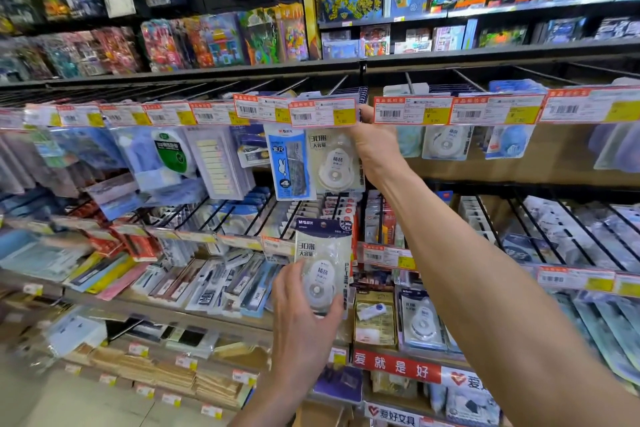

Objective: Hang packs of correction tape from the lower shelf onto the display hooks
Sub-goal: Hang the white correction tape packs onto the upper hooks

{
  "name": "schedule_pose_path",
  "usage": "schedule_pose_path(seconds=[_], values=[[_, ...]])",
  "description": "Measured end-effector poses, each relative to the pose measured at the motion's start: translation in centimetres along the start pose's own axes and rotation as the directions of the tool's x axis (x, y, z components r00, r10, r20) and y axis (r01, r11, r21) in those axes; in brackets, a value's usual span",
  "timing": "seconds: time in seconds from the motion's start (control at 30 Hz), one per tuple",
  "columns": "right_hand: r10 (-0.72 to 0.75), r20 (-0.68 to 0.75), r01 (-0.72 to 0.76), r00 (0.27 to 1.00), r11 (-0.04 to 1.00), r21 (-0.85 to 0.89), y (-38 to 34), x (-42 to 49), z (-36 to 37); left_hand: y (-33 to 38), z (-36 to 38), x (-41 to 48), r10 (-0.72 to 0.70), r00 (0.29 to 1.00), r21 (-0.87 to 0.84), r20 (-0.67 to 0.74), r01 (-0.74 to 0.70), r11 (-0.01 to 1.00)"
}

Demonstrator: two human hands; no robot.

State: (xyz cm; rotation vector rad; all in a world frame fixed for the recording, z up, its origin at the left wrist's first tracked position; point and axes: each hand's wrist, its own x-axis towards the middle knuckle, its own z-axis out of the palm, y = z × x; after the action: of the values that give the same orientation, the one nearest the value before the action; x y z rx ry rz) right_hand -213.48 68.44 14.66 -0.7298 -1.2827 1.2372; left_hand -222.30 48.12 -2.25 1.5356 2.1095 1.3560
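Restocking in a stationery aisle: the right hand [375, 146], reaching up to the centre of the frame, grips the right edge of a pack of correction tape [337, 163] at the display hook [338, 84]. Its thumb is up by the price tag [323, 113] and its fingers are tucked out of sight behind the card. The left hand [303, 321], at lower centre, holds a second pack [323, 270] upright, fingers along its left edge and thumb at its lower right. The step in hand appears to be seating the upper pack on the hook, though the tag hides whether its hanging hole is fully threaded. The next move likely calls for letting go of that pack, raising the second one and lining its hole up with the hook's tip behind the tag strip. Both packs read "30米 大容量". The second also carries the M&G 晨光 brand on a dark header and "PET" down its right side. Just left of the upper pack hangs a blue card [289, 163] with a rabbit drawing and a "4". Similar packs [422, 319] stand on the lower shelf [377, 349] at lower right, above a red banner [394, 366] reading "爱就是好", and a strip beneath it reads "爱好文具". Pen packs [242, 284] at centre left are marked "INK". The prices on the tags are too blurred to read.
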Motion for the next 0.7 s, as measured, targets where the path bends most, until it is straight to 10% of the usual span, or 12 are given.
schedule_pose_path(seconds=[0.7], values=[[-0.169, -0.032, 0.158, 0.985, 0.963, -0.221, 0.7, 0.4, 0.3, 1.2, 0.6, 1.2, 0.004, 1.000, -0.016, -0.003, -0.005, 1.000]])
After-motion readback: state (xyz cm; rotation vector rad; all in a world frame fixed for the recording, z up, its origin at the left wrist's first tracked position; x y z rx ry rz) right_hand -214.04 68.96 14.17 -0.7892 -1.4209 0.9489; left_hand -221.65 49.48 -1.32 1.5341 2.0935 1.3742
